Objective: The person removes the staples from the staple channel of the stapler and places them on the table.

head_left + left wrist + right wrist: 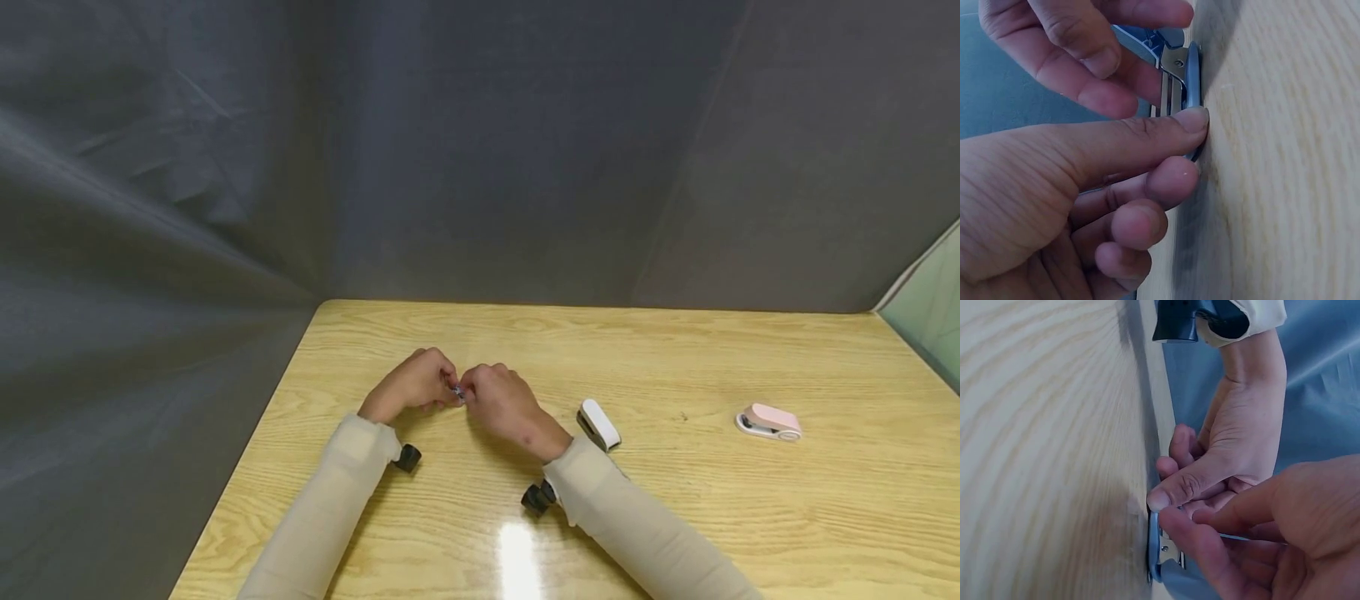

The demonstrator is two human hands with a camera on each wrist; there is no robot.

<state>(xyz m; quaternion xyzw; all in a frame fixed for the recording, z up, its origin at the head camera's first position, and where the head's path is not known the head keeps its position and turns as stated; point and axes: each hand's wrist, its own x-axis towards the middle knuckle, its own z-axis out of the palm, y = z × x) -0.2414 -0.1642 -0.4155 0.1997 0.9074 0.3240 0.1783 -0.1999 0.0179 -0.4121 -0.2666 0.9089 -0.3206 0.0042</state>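
**A:** Your left hand [411, 387] and right hand [504, 402] meet at the middle of the frame, both closed around a small blue stapler [1180, 87]. In the left wrist view your left thumb lies flat along its side and the curled fingers sit beneath it, so that hand pinches it. The stapler's base lies against the wooden table [675, 350].

**B:** And the right?

**A:** In the right wrist view, your right fingertips [1175, 528] curl down onto the stapler [1159, 559] from above, beside the left thumb [1175, 490]. Both grips are tight, with no gap showing. The metal inner arm shows between the blue shells, so I judge the stapler is partly opened, though I can't tell how far.

**B:** How do I do this well?

**A:** Keep the base pressed to the table with your left thumb so it can't slide, and let the right fingertips do the fine work. Keep fingertips clear of the metal channel, which could snap shut. Work slowly; the piece is tiny and mostly hidden behind your knuckles in the head view.

**B:** Anything nearby?

**A:** A white stapler [598, 424] lies just right of your right wrist, and a pink stapler [768, 422] sits well apart towards the right edge.
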